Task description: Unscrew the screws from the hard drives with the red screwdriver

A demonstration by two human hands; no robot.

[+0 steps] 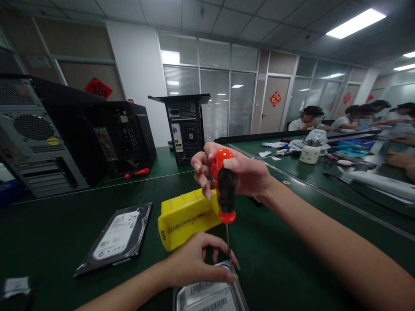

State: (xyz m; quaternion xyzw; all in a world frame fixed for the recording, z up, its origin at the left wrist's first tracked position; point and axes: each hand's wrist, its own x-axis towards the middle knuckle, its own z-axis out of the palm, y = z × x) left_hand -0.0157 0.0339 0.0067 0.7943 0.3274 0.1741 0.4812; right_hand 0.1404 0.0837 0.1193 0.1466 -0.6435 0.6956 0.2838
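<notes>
My right hand (241, 170) is closed around the red and black handle of a screwdriver (226, 185), held upright. Its thin shaft runs down to the far end of a silver hard drive (210, 296), whose near part is cut off by the bottom of the view. My left hand (204, 261) grips that far end, thumb on top and fingers over the far side, close to the screwdriver's tip. The tip itself is hard to make out. Just behind the left hand lies a yellow plastic bin (184, 216) on its side, with small dark bits inside.
Another hard drive (116, 235) lies on the green table at left. Black computer cases (121, 134) stand behind it, near a red screwdriver (137, 173). A smaller tower (186, 129) is at the back. A white jar (310, 153) and clutter sit at right, where several people work.
</notes>
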